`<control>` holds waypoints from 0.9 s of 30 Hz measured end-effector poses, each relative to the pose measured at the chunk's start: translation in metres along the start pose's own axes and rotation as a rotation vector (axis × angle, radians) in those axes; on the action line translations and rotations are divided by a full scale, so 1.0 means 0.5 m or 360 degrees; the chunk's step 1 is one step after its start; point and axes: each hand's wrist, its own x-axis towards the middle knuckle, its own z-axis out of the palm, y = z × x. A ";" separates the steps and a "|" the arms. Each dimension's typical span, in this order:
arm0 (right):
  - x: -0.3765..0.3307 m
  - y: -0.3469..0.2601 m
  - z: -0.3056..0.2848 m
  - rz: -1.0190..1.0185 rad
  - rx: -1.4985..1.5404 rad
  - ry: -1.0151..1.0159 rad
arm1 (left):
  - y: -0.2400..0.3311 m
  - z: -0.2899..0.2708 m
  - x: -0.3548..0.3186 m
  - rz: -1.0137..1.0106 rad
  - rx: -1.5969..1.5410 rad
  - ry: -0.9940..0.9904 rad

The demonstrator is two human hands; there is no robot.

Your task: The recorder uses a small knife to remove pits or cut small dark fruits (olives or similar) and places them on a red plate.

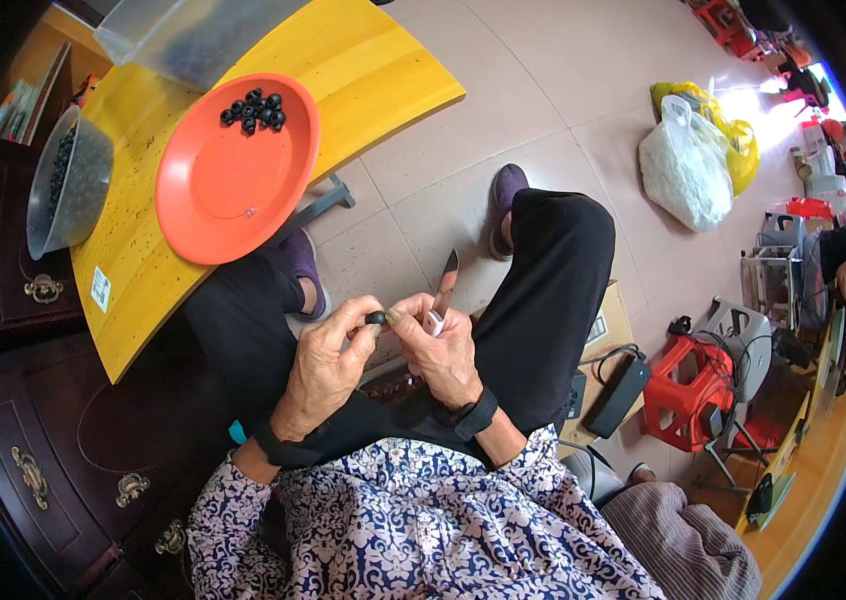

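Note:
Between its thumb and fingertips, my left hand [323, 362] pinches a small black round piece [376, 318]. Close beside it, my right hand [443, 355] is closed around the pale handle of a small knife [449, 278]. The knife's blade points up and away from me, and the right thumb is at the black piece. Both hands are above my lap. To the left, an orange plate [208, 190] holds a cluster of similar black round pieces [253, 110] near its far side. Whether the piece in hand has been cut cannot be made out.
The plate rests on a yellow wooden table [373, 90] dotted with dark specks. Beside it are a clear bowl [88, 185] of dark pieces and a translucent bin [183, 35]. Dark drawers [63, 430] stand left. Filled bags [685, 165] and a red stool [678, 395] are at right.

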 end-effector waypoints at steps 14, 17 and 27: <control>-0.004 -0.003 0.009 -0.0211 -0.0243 0.0015 | -0.038 -0.008 0.002 -0.0135 -0.0505 -0.0109; 0.000 0.006 0.003 -0.0467 -0.0557 0.0035 | -0.037 -0.007 0.004 -0.0161 -0.0725 -0.0060; -0.004 -0.005 0.008 -0.1024 -0.1282 -0.0028 | -0.040 -0.016 0.001 -0.0310 -0.1015 -0.0109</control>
